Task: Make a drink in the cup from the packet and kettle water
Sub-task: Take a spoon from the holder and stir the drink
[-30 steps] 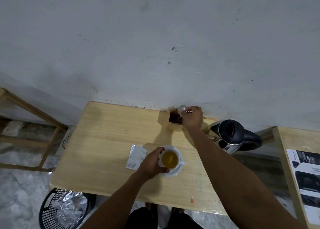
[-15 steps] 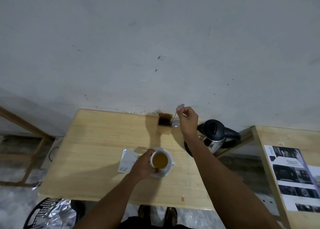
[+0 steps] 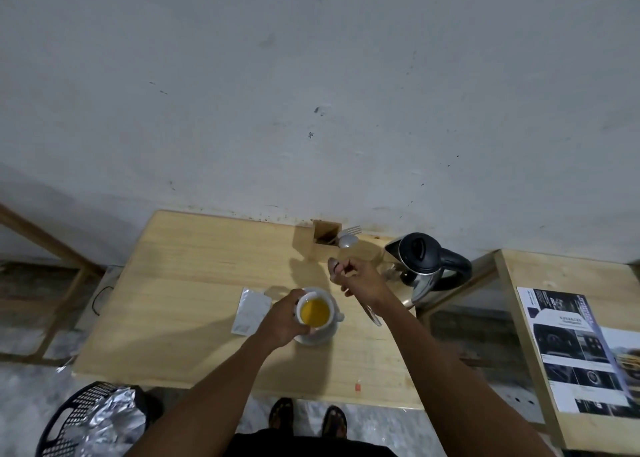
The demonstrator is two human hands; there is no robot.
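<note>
A white cup (image 3: 333,307) filled with yellow liquid stands on a white saucer (image 3: 320,339) near the middle of the wooden table (image 3: 180,283). My left hand (image 3: 282,320) grips the cup's left side. Just behind and right of the cup, my right hand (image 3: 363,278) holds a metal spoon (image 3: 334,267), its bowl pointing up and left and its handle running down past my wrist. The silver packet (image 3: 251,309) lies flat, left of the cup. A black and steel kettle (image 3: 427,266) stands at the table's right edge.
A wooden cutlery holder (image 3: 325,234) at the wall holds a fork and a spoon. A second table with a printed sheet (image 3: 575,349) is on the right. A black basket with foil (image 3: 93,422) sits on the floor at the lower left.
My right hand has lifted a spoon away from the cutlery holder and drawn back toward the cup. My left hand stays on the cup.
</note>
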